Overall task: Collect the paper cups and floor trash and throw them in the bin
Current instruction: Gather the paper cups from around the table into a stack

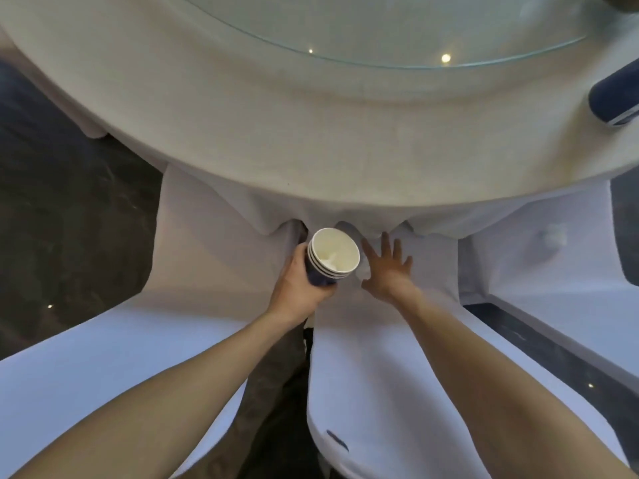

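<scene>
Your left hand (300, 285) grips a nested stack of paper cups (332, 254), fingers curled round the dark blue side, with the white rims tipped toward you so you look into the cream inside of the top cup. The stack sits low in the middle of the view, just in front of the near edge of the counter (311, 143). Your right hand (387, 267) is spread just beside the cups on their right, fingers straight and fanned, holding nothing; whether it touches the white fabric below it cannot be told.

The counter is round and draped in a cream tablecloth (242, 188) whose hem hangs in soft folds toward you. A round glass top (397, 39) lies on its far middle and reflects small ceiling lights. At the far right edge of the counter lies another dark blue cup (613, 98) on its side, well apart from your hands.

Chairs in white covers (397, 392) crowd the near side: one directly below your arms, one to the near left, another to the right. A crumpled white bit (553, 238) rests on the right chair's cover. The floor (62, 219) is dark, glossy stone and shows at the left and in a strip at the near right.
</scene>
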`<control>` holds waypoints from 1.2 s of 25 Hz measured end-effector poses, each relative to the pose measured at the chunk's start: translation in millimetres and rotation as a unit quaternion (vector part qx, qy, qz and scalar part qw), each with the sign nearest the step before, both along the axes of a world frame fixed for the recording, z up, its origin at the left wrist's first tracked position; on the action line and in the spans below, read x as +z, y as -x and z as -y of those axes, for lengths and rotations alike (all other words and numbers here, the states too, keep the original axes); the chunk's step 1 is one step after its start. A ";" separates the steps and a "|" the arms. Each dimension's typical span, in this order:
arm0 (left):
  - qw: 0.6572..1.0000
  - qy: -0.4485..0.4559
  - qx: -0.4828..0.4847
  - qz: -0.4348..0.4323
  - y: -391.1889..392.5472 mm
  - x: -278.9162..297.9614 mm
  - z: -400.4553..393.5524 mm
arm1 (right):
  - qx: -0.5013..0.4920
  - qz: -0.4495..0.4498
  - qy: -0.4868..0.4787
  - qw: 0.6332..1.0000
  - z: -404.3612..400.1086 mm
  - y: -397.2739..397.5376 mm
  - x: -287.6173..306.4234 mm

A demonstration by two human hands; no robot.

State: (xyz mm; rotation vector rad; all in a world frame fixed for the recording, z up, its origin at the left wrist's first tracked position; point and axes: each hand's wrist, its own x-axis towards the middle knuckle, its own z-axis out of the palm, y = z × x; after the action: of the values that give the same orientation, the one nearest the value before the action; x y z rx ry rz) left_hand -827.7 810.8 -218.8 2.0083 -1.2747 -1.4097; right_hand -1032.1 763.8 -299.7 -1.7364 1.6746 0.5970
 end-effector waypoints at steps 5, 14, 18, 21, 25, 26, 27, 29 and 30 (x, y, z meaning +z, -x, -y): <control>1.000 -0.004 -0.014 0.004 1.6 -50.0 15.4 | -0.006 -0.011 -0.052 0.999 -8.3 -1.6 -78.9; 0.997 -0.045 -0.056 0.005 16.4 -35.1 0.3 | -0.077 0.035 -0.067 0.994 -30.4 24.2 -39.9; 0.995 -0.024 -0.098 0.018 37.3 26.9 9.9 | -0.230 0.121 0.042 0.965 -5.3 51.4 65.1; 0.993 0.011 -0.115 0.018 59.3 70.0 17.4 | -0.283 0.178 0.133 0.933 6.7 61.4 144.4; 0.987 0.051 -0.149 0.037 80.9 110.2 22.4 | -0.315 0.218 0.241 0.892 8.8 61.9 221.7; 0.985 0.068 -0.152 0.037 86.6 120.6 23.0 | -0.318 0.228 0.267 0.881 5.3 63.2 238.7; 0.985 0.075 -0.150 0.035 91.4 129.9 23.8 | -0.316 0.236 0.282 0.875 0.9 63.4 252.6; 0.987 0.075 -0.143 0.023 103.6 145.8 21.9 | -0.287 0.242 0.287 0.881 -10.2 67.5 272.8; 0.987 0.076 -0.138 0.019 110.5 152.5 19.8 | -0.261 0.239 0.277 0.893 -15.0 71.3 278.5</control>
State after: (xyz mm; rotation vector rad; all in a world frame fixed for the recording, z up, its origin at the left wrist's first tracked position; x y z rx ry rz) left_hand -938.2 791.0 -66.4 1.8193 -1.6758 -1.3500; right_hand -1103.4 778.9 -21.2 -1.4958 1.9185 -0.5677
